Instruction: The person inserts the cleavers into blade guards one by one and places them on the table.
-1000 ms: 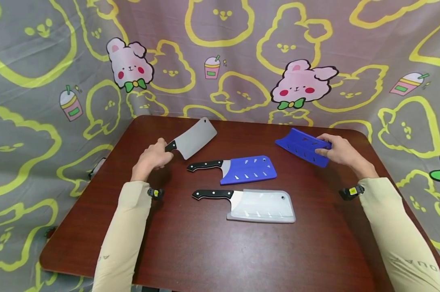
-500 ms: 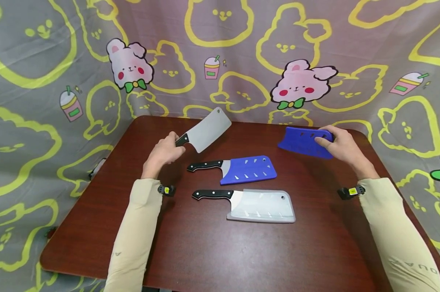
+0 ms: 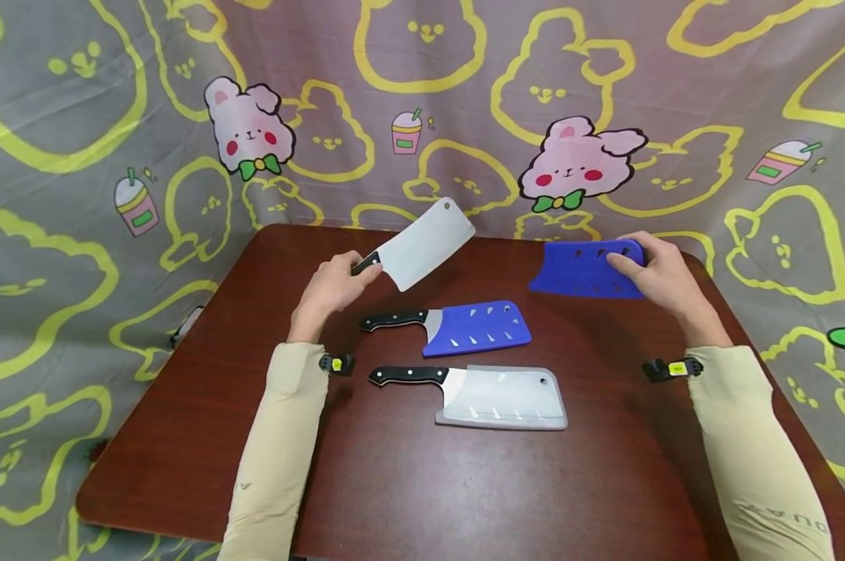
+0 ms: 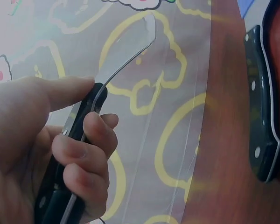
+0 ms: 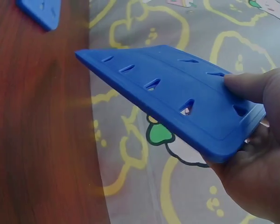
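Note:
My left hand (image 3: 334, 288) grips the black riveted handle of a bare cleaver (image 3: 427, 243), its blade raised and slanting up to the right over the back of the table. In the left wrist view the fingers (image 4: 86, 154) curl round that handle. Over the back right, my right hand (image 3: 656, 269) pinches the closed end of a blue slotted blade guard (image 3: 576, 269), thumb on its near face. Its other end faces left, toward the cleaver's blade, with a gap between them. The right wrist view shows the guard (image 5: 163, 98) with no blade inside.
A second cleaver in a blue guard (image 3: 478, 327) lies mid-table, handle to the left. Nearer lies a third cleaver in a translucent white guard (image 3: 506, 397). The brown table (image 3: 492, 491) has a patterned cloth (image 3: 464, 78) hanging behind and beside it.
My left hand has moved right and up with the bare cleaver, lifting it higher. My right hand has raised the blue guard slightly and turned it more level, open end left.

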Demonstrator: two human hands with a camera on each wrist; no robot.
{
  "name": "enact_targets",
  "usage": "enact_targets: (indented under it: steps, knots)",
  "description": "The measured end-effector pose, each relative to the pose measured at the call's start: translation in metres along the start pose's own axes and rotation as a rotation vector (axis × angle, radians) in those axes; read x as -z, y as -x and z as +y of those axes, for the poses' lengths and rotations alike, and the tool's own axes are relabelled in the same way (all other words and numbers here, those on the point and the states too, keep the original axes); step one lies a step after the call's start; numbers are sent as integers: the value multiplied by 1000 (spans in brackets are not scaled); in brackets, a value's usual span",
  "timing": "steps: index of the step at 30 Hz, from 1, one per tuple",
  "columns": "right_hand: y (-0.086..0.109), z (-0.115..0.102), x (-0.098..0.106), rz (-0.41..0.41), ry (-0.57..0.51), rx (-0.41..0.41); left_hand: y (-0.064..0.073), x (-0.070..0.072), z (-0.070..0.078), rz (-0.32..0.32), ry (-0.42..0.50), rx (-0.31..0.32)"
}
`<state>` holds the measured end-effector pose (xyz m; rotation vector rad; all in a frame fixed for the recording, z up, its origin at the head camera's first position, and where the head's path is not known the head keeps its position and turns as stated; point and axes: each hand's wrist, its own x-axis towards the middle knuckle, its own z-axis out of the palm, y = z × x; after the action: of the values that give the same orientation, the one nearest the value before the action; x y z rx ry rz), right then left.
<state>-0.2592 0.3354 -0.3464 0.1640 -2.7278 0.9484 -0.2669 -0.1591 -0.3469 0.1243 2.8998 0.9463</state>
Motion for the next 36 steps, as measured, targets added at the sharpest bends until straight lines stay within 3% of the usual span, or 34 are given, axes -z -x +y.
enact_targets:
  steps: [12, 15, 19, 24, 27, 36]
  knots:
    - [3, -10, 3, 69, -241, -60, 2, -3, 9, 7, 79, -10]
    - [3, -15, 3, 87, -398, -19, 3, -3, 11, -3, 111, -35]
    - [3, -19, 2, 101, -689, 65, 4, -5, 12, -10, 139, -80]
    - [9, -17, -1, 151, -965, 108, 5, -7, 13, -18, 155, -134]
    - [12, -14, -5, 182, -1044, 115, 5, -9, 15, -45, 178, -171]
    - [9, -18, -13, 167, -1117, 140, 5, -10, 14, -92, 231, -232]
